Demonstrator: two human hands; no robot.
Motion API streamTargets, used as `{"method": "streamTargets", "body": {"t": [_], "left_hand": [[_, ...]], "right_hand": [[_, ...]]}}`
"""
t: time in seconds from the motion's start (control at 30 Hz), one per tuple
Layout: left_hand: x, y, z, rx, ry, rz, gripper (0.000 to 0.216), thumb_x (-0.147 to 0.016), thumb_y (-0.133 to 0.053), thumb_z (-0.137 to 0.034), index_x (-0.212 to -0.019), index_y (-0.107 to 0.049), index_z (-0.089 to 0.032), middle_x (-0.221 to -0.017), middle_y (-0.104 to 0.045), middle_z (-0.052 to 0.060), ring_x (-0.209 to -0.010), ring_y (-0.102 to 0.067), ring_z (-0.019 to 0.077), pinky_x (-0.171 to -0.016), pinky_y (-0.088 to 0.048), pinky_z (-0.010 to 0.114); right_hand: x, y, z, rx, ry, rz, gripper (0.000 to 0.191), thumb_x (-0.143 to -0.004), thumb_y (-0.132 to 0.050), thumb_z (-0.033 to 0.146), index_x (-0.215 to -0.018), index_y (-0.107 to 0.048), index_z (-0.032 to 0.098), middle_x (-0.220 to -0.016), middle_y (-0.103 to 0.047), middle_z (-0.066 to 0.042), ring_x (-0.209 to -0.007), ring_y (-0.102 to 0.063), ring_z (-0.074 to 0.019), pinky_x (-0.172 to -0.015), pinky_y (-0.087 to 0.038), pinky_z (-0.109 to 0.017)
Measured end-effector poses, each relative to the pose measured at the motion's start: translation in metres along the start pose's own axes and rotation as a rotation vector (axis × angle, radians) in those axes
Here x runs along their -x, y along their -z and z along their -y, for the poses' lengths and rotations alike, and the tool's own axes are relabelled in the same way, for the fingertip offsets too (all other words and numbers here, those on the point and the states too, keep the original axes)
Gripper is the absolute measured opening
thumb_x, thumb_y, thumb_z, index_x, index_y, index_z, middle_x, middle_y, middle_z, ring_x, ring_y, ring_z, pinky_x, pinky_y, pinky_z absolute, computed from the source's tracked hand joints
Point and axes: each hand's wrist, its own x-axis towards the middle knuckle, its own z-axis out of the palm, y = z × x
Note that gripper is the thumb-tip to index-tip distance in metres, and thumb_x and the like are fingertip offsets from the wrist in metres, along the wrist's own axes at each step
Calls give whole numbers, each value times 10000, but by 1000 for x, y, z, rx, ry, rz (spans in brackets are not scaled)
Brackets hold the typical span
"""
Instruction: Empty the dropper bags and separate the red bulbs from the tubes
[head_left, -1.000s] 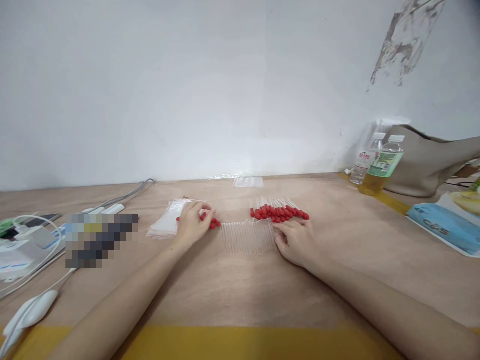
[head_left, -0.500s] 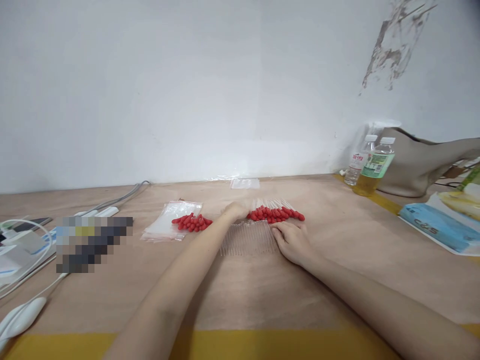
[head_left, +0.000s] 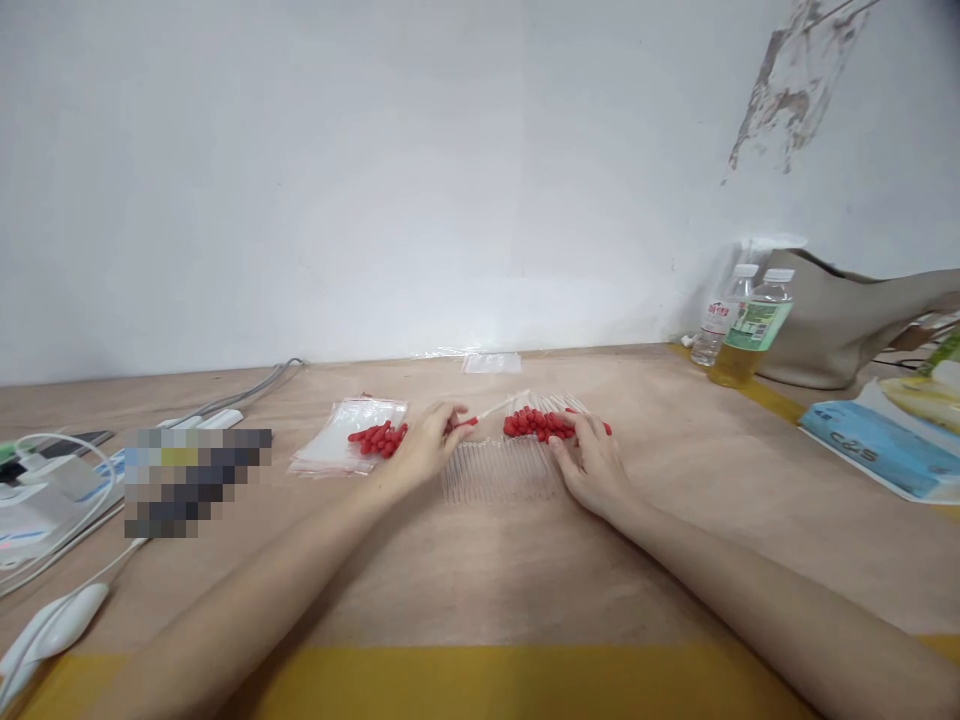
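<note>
My left hand (head_left: 431, 438) pinches a red-tipped stick (head_left: 493, 408) near its red end, its pale stem pointing right. To its right, a heap of red-tipped sticks (head_left: 531, 424) lies with red ends toward me and pale stems pointing away. My right hand (head_left: 596, 465) rests at the heap's right side, thumb and fingers apart and touching the red ends. Between my hands lies a row of clear thin tubes (head_left: 495, 472), side by side. Behind my left hand, more red-tipped sticks (head_left: 377, 438) lie on a stack of clear plastic bags (head_left: 322, 450); their stems are hidden.
A flat clear packet (head_left: 492, 363) lies by the wall. At the right stand two bottles (head_left: 739, 345), a grey-brown bag (head_left: 806, 330) and a blue tissue pack (head_left: 874, 450). A white power strip (head_left: 52, 500) with cables and a white mouse-like object (head_left: 60, 630) occupy the left.
My left hand has moved left from the heap's edge, now with one red-tipped stick in its fingers. My right hand has shifted up from the tubes' corner onto the red ends.
</note>
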Motion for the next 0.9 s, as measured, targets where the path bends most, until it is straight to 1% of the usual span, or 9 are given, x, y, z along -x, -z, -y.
{"method": "streamTargets", "body": {"t": [0.07,0.1,0.17,0.23,0.33,0.47,0.67,0.8,0.9], "left_hand": [[26,-2,2,-71,-117,21,185,-833,-465,-302,-884,-608,-197,-778,-529,27,-739,-525,152,-689,-424,283],[37,-4,3,-80,-155,-7,180,-836,-461,-298,-867,-607,-195,-788,-520,33,-750,-516,154,-693,-425,284],[53,-9,4,-66,-223,-73,154,-833,-472,-284,-863,-592,-193,-818,-518,44,-804,-506,166,-729,-423,299],[61,-14,3,-51,-263,-112,126,-827,-488,-272,-870,-574,-190,-838,-535,50,-837,-499,174,-762,-412,317],[62,-18,-2,-56,-288,-102,111,-822,-504,-275,-855,-565,-187,-822,-571,49,-808,-502,176,-751,-399,328],[60,-20,-6,-60,-306,-73,135,-833,-485,-293,-837,-567,-185,-796,-595,49,-773,-508,172,-728,-388,322],[60,-24,-5,-124,-422,-36,183,-850,-463,-304,-942,-571,-188,-799,-599,50,-758,-494,167,-715,-362,316],[59,-21,-10,-208,-475,59,251,-886,-370,-290,-805,-580,-177,-704,-552,42,-703,-474,158,-708,-347,319],[59,-18,-16,-215,-477,113,296,-895,-323,-277,-737,-552,-175,-679,-544,38,-685,-474,154,-724,-341,332]], "right_hand": [[0,-1,1,-47,56,-28,319,-838,-421,306,-1124,-478,176,-1085,-508,-120,-1025,-474,-231,-830,-391,-390],[1,-2,3,-71,87,-22,320,-841,-420,308,-1128,-480,180,-1083,-500,-119,-1033,-468,-229,-834,-399,-386],[3,-1,9,-101,157,21,306,-853,-407,303,-1123,-496,190,-1077,-498,-110,-1044,-463,-218,-841,-406,-369],[6,1,16,-92,246,92,293,-864,-399,298,-1113,-517,198,-1075,-515,-95,-1026,-472,-201,-850,-393,-357],[9,4,26,-25,393,175,286,-866,-422,314,-1103,-546,214,-1039,-568,-74,-971,-490,-186,-848,-353,-366],[12,0,30,47,531,203,271,-865,-444,318,-1082,-573,217,-851,-632,-46,-848,-508,-166,-842,-306,-376],[13,-6,32,65,572,184,237,-875,-431,298,-998,-617,218,-695,-617,-18,-733,-487,-146,-830,-281,-357],[13,-4,37,51,586,186,244,-874,-426,297,-802,-645,217,-597,-573,4,-680,-456,-129,-810,-266,-341],[13,-1,39,61,638,154,239,-868,-435,291,-754,-629,210,-574,-555,14,-659,-436,-120,-807,-259,-332]]}}
